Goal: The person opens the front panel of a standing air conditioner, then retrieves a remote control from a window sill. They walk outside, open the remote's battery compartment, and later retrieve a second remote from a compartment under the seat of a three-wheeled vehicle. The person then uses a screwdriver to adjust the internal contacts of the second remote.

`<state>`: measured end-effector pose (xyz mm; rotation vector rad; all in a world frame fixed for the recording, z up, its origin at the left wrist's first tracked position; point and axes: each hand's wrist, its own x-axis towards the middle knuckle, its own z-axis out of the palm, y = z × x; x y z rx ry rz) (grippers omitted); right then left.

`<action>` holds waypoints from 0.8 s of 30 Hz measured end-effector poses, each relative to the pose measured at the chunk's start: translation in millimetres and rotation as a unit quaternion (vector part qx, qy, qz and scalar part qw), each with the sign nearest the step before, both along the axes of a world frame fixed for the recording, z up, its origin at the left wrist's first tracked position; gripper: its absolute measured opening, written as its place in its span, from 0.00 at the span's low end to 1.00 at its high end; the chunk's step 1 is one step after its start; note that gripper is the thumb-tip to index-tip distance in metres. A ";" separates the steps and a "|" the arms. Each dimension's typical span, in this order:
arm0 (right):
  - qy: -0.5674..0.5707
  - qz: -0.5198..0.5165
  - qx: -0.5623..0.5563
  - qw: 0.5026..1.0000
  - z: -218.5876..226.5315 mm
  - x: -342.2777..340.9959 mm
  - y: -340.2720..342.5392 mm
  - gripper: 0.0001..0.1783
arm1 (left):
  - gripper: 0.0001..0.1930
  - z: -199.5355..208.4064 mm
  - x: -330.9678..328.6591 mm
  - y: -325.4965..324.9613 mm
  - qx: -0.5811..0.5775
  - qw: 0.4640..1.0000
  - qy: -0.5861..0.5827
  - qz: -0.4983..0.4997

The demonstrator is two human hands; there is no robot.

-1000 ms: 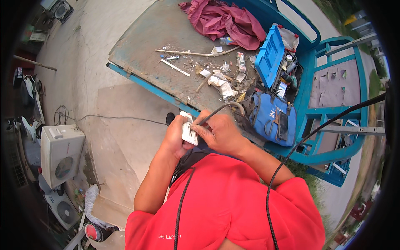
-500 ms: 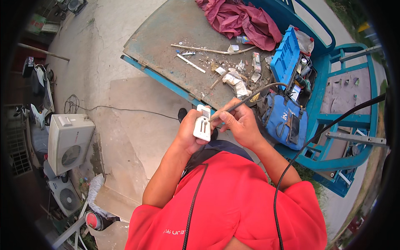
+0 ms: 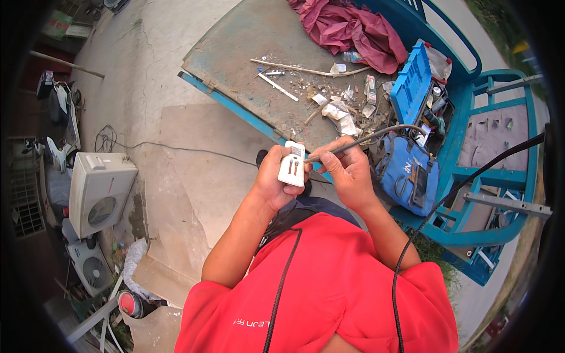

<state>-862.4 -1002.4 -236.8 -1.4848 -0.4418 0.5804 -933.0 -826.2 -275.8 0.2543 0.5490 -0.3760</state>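
My left hand (image 3: 276, 181) is closed around a small flat white plastic piece (image 3: 292, 167), rounded at the corners. Two dark elongated marks and a dark grey patch show on its face; its exact kind I cannot make out. Between the thumb and fingers of my right hand (image 3: 347, 175) is a thick grey-brown cable (image 3: 366, 138). The cable's end is beside the white piece's right edge; whether they touch I cannot tell. From my fingers the cable arches right, over a blue bag (image 3: 410, 170).
A blue truck bed (image 3: 235, 53) lies ahead, strewn with scraps and a stick. Beside the bag stands an open blue toolbox (image 3: 411, 82); maroon cloth (image 3: 353, 29) lies behind. An air conditioner unit (image 3: 101, 191) is at left. A black cord (image 3: 435, 203) hangs at right.
My left hand has turned the white piece slightly, so it stands straighter in view. Both hands have shifted a little to the right, still holding the same things.
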 end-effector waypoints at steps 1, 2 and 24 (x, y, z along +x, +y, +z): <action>-0.010 -0.011 0.001 1.000 -0.2 -0.3 0.9 0.10 | 0.19 0.2 0.3 -0.2 0.015 1.000 0.004 0.013; -0.023 0.005 0.002 1.000 -0.5 -0.8 1.7 0.09 | 0.19 0.4 0.4 -0.5 0.020 1.000 0.002 0.001; -0.003 -0.088 0.084 0.993 12.1 -22.4 -3.2 0.08 | 0.35 11.7 -5.2 -5.7 0.177 0.953 -0.206 0.136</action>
